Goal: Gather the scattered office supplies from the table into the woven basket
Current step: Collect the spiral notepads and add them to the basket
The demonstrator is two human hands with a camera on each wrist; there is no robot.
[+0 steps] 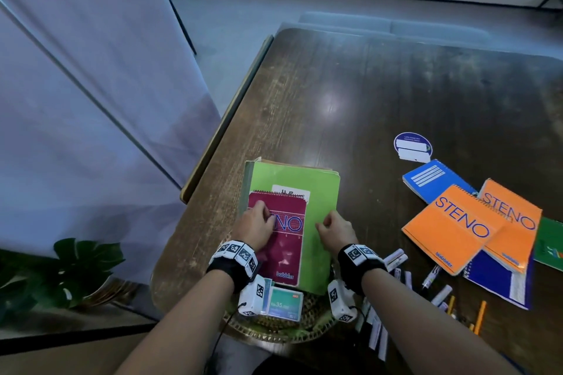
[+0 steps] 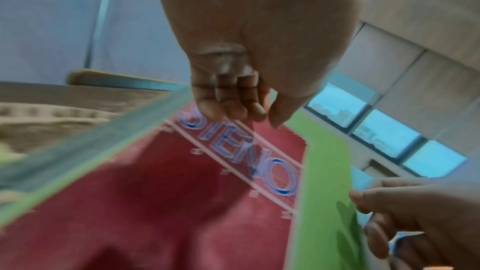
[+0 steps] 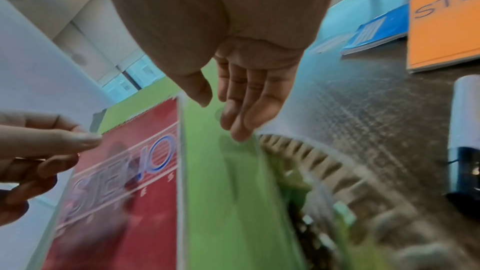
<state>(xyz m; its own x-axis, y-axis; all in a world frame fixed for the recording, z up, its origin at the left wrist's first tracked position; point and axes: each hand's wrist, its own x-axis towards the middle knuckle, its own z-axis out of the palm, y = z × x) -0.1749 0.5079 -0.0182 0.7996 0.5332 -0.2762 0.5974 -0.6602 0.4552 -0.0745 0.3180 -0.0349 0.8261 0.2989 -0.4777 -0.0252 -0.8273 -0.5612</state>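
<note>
A green notebook [image 1: 320, 192] lies tilted across the woven basket [image 1: 274, 335] at the table's near edge. A maroon STENO pad [image 1: 286, 253] rests on top of it. My left hand [image 1: 266, 222] rests its bent fingertips on the pad's lettering, seen close in the left wrist view [image 2: 241, 110]. My right hand [image 1: 327, 227] touches the green cover near its right edge; its fingers [image 3: 239, 114] are nearly straight and the thumb stands apart. A teal box [image 1: 285, 304] sits in the basket under the books. The basket's rim [image 3: 324, 163] shows beside the green cover.
To the right on the dark wooden table [image 1: 365, 94] lie two orange STENO pads [image 1: 457, 228], a blue notebook [image 1: 432, 179], a dark blue notebook [image 1: 499, 280], a round card [image 1: 412, 146], several markers [image 1: 396, 259] and pencils [image 1: 481, 313]. A potted plant [image 1: 76, 268] stands on the floor to the left.
</note>
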